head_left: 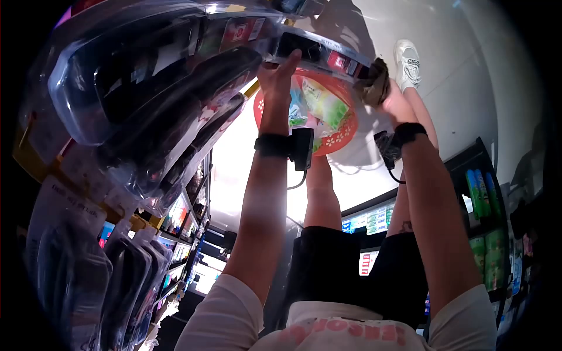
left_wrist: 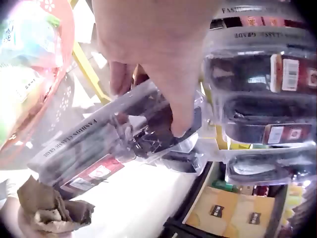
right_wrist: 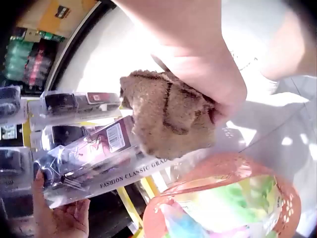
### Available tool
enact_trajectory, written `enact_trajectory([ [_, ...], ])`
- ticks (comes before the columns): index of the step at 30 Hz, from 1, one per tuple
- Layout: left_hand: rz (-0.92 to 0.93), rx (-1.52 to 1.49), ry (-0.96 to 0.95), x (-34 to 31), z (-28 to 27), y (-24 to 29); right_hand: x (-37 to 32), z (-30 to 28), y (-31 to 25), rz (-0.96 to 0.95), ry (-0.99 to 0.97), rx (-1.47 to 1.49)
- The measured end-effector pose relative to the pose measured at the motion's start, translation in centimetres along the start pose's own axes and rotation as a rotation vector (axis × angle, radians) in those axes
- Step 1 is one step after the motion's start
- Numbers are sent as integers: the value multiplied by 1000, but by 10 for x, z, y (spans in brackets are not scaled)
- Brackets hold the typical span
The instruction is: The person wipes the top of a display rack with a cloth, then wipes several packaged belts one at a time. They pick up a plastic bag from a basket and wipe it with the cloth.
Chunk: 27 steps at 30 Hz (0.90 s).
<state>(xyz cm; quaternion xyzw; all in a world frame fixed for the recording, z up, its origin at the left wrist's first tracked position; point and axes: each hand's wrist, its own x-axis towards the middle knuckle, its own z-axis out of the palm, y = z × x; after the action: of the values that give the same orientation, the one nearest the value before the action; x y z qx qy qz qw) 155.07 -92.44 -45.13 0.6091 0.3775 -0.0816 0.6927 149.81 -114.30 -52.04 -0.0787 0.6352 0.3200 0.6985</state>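
Note:
My left hand point(head_left: 276, 88) grips a clear plastic package point(left_wrist: 89, 141) printed "FASHION CLASSIC GRADE", its thumb across the front. Something dark lies inside, beside a red label with a barcode point(right_wrist: 116, 137). A brown cloth point(right_wrist: 161, 114) is bunched in my right hand point(right_wrist: 203, 74), at the package's other end. In the right wrist view the cloth overlaps that end and hides part of it. Similar clear packages point(left_wrist: 267, 116) hang in a row close to my left hand.
Below the package stands an orange-red basket point(head_left: 346, 136) with colourful packets point(head_left: 321, 105) in it. Hanging packages point(head_left: 123, 275) crowd the left side. Shelves with green goods point(head_left: 493, 257) stand at the right. A white shoe point(head_left: 408, 64) is on the pale floor point(head_left: 462, 82).

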Motion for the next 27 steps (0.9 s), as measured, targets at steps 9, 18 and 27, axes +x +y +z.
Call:
enact_trajectory([
  [9, 54, 1, 130, 12, 20, -17, 19, 70, 40, -274, -348, -75],
  [18, 58, 39, 114, 16, 12, -15, -23, 99, 68, -122, -301, -547],
  [27, 40, -64, -72, 2, -19, -6, 1, 95, 70, -867, -349, -1276],
])
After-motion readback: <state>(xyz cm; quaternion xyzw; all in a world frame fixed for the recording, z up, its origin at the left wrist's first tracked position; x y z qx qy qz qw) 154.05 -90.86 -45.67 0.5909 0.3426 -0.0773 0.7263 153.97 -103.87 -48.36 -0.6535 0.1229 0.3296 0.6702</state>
